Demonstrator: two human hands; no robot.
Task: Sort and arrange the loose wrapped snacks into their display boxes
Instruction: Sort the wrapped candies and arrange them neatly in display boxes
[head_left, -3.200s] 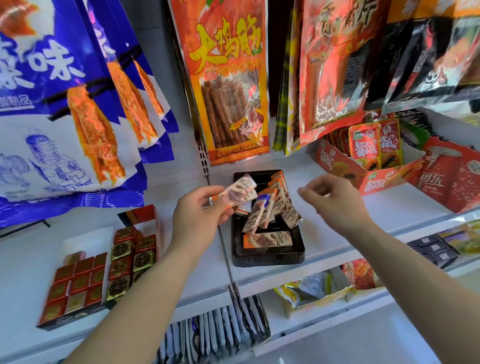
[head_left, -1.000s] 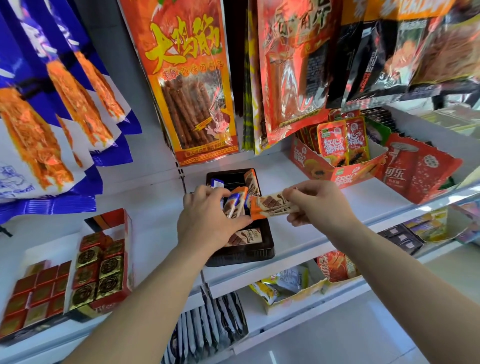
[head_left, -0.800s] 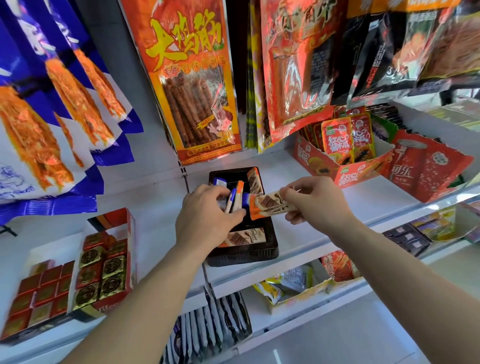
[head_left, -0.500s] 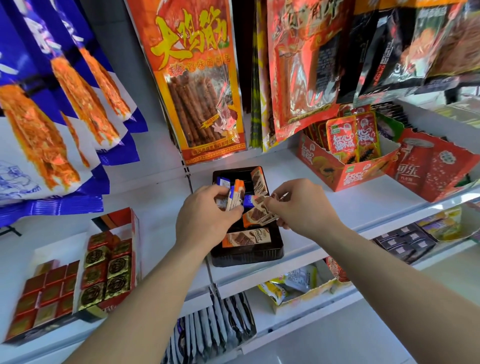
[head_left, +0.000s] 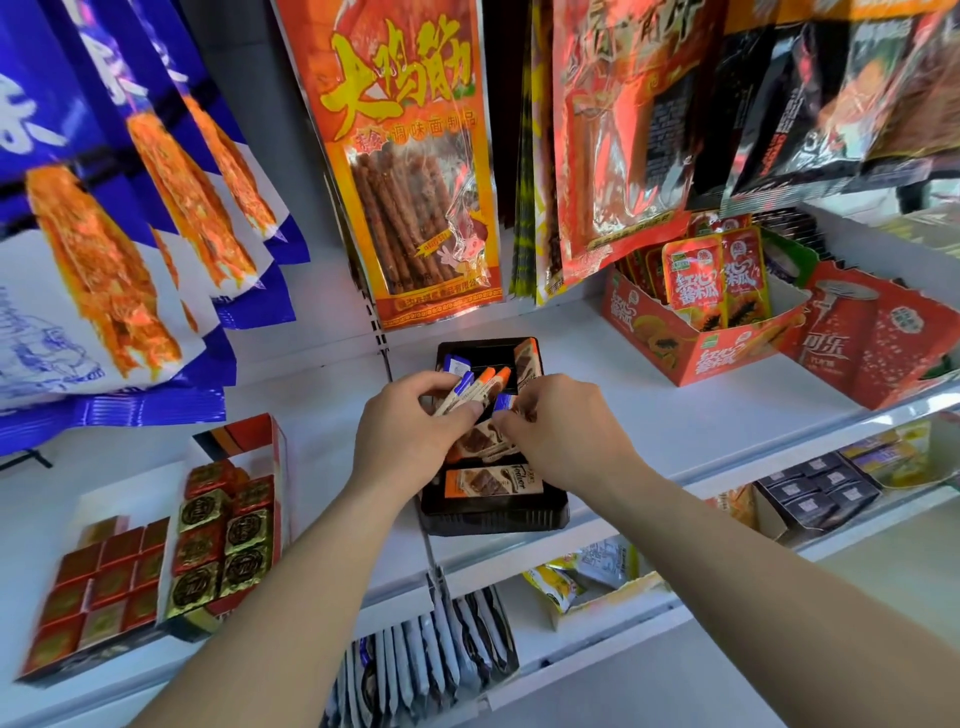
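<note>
A black display tray (head_left: 493, 519) sits on the white shelf (head_left: 649, 415) and holds small wrapped chocolate snacks. My left hand (head_left: 410, 436) grips a bunch of upright snacks (head_left: 470, 387) with orange and blue ends over the tray's middle. My right hand (head_left: 561, 431) is right beside it, its fingertips pinching a blue-ended snack (head_left: 504, 402) above another flat snack (head_left: 475, 441). One orange-edged snack (head_left: 493, 480) lies flat at the tray's front. Another snack (head_left: 525, 361) leans at the tray's back right corner.
A box of red and gold wrapped squares (head_left: 223, 530) stands at the left. A red carton of papaya snack packs (head_left: 696, 317) and a red cola-print box (head_left: 878, 338) are at the right. Large snack bags (head_left: 410, 156) hang above. More goods fill the lower shelf.
My right hand has brought its snack down and left to the tray, close against my left hand. My left hand keeps holding the upright bunch. The view has shifted slightly.
</note>
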